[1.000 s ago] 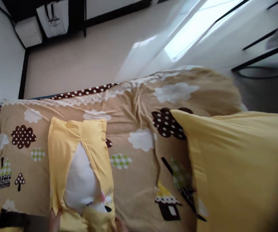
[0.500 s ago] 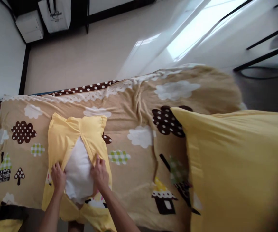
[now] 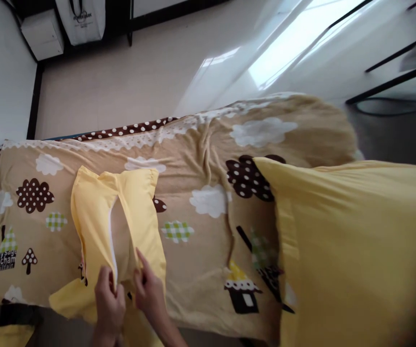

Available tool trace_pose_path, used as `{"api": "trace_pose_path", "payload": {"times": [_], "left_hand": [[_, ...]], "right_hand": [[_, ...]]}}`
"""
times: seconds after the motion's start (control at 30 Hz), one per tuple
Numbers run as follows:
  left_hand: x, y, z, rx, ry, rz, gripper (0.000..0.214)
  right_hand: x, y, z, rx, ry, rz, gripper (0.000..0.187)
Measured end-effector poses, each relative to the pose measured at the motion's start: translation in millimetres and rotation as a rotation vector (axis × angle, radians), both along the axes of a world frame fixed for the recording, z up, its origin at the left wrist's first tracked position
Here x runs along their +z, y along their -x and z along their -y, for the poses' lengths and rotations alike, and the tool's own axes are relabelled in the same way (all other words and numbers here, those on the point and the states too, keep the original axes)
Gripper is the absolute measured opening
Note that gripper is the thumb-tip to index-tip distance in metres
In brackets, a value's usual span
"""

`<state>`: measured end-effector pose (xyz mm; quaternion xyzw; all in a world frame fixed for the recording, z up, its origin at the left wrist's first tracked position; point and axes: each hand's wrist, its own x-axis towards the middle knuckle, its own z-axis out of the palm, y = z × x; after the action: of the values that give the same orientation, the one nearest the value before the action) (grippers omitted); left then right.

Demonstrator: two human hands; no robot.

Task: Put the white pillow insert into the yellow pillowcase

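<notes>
A yellow pillowcase (image 3: 141, 197) lies on the bed with a long slit running down its middle. Inside the slit I see a tan area and a thin white strip along its left edge. My left hand (image 3: 110, 299) is closed on that left edge near the lower end of the slit. At the right edge, my right hand (image 3: 149, 291) pinches the cloth, its index finger pointing up along the slit. Below my hands, the lower part of the pillowcase spreads out and hangs past the bed's near edge, partly hidden by my wrists.
A tan blanket (image 3: 208, 260) printed with clouds and houses covers the bed. On the right stands a large yellow cushion (image 3: 348, 250). More yellow cloth (image 3: 4, 335) shows at lower left. Beyond are a white bag (image 3: 85, 21), a white box (image 3: 43, 36) and dark metal legs (image 3: 392, 82).
The white filling seen in the slit is out of sight. Both hands have moved down and closer together, the left one rightwards. The slit is narrower, and the lower cloth has spread leftwards.
</notes>
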<state>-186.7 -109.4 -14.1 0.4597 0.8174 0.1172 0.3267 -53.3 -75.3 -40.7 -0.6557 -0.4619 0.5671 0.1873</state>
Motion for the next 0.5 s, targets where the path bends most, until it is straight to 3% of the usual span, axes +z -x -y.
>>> {"api": "trace_pose_path", "payload": {"times": [0.1, 0.2, 0.27, 0.37, 0.43, 0.5], "left_hand": [[-28.4, 1.0, 14.6, -0.012, 0.246, 0.003, 0.032], [-51.6, 20.4, 34.7, -0.033, 0.371, -0.018, 0.051], [-56.3, 25.5, 51.6, -0.071, 0.366, 0.008, 0.056], [-54.3, 13.2, 80.6, -0.138, 0.361, 0.128, 0.058], [-52.7, 6.7, 96.4, -0.178, 0.427, 0.255, 0.054], [-52.9, 17.1, 101.4, -0.158, 0.539, 0.426, 0.038]], "right_hand": [[-22.2, 10.9, 14.0, 0.151, 0.068, -0.014, 0.074], [-42.6, 3.8, 23.5, 0.147, 0.078, 0.015, 0.069], [-45.6, 0.1, 35.3, 0.114, 0.059, -0.003, 0.069], [-40.9, 3.9, 61.0, 0.142, 0.070, -0.117, 0.071], [-40.2, 3.5, 70.1, 0.253, 0.149, -0.281, 0.068], [-45.2, -8.8, 59.7, 0.316, 0.303, -0.428, 0.064]]}}
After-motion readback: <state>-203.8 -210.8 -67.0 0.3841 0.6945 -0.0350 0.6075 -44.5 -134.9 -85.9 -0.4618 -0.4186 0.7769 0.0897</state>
